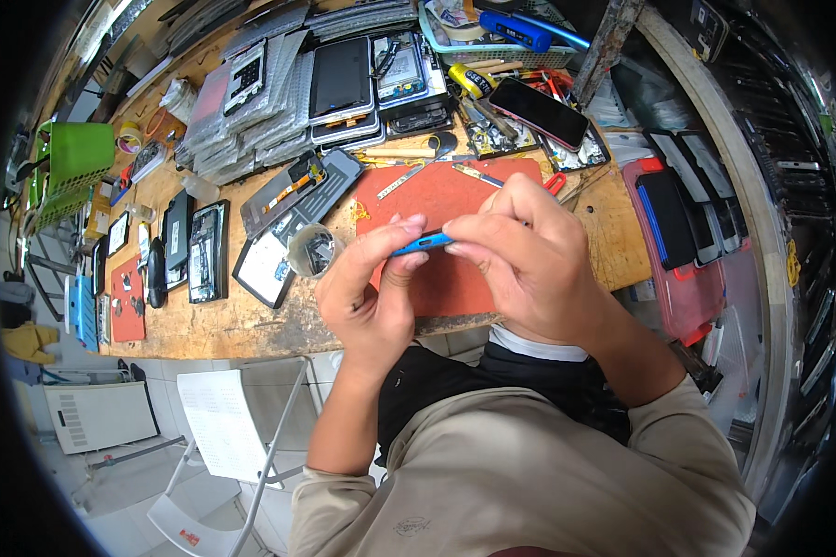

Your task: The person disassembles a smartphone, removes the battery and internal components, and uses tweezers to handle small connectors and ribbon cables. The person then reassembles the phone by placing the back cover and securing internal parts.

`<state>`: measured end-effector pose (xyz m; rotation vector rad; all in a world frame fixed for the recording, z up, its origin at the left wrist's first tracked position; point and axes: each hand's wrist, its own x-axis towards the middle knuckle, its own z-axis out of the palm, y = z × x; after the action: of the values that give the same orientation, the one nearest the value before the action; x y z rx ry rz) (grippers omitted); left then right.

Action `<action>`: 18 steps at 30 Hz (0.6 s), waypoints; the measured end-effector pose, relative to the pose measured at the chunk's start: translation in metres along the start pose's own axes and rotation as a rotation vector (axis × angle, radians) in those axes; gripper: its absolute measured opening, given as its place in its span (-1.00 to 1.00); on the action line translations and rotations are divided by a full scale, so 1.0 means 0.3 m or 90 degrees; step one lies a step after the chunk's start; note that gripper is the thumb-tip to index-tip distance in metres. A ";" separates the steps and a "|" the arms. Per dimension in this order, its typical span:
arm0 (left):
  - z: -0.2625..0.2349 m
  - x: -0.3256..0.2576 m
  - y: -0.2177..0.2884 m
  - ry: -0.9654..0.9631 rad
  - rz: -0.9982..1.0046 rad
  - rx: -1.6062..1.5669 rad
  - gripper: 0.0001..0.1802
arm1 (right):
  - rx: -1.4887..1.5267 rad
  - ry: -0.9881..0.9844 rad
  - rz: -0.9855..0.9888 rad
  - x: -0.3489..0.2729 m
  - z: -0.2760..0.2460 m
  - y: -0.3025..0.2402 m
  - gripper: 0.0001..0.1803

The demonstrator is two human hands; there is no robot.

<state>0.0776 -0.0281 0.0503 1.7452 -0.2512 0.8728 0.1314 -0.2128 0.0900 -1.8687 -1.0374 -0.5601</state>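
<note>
1. A small, slim blue piece with a dark oval slot in its side is held up in front of the body, over the near part of a red mat
2. The left hand pinches its left end, thumb below and fingertips above, the gap narrow
3. The right hand has its thumb and forefinger closed on the other end; its remaining fingers are partly hidden, so I cannot tell quite how they lie
4. Just beside the left hand stands a clear cup with dark bits inside
5. Toward the mat's far edge lie a pale ruler and a slim pointed tool
6. Beyond the mat, a dark-screened phone rests at a slant on other parts, with bubble-wrapped stacks and a tablet farther left
7. An opened device lies left of the cup on the worn wooden table
8. At the far left is a green basket; below the table's near edge, a white folding chair stands on the tiled floor
</note>
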 end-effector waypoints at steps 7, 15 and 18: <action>-0.072 0.057 0.021 -0.124 0.079 0.143 -0.72 | -0.014 0.042 -0.049 0.009 0.030 0.004 -0.63; -0.062 -0.044 -0.073 0.044 -0.297 -0.401 -0.76 | 0.052 -0.049 0.055 -0.014 -0.003 0.067 -0.66; -0.062 -0.080 -0.096 -0.046 -0.325 -0.120 -0.74 | -0.026 -0.177 0.054 -0.039 -0.028 0.100 -0.69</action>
<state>0.0690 -0.0069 0.0152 1.5626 0.0663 0.4009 0.1506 -0.2325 0.0711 -2.0576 -1.1248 -0.2774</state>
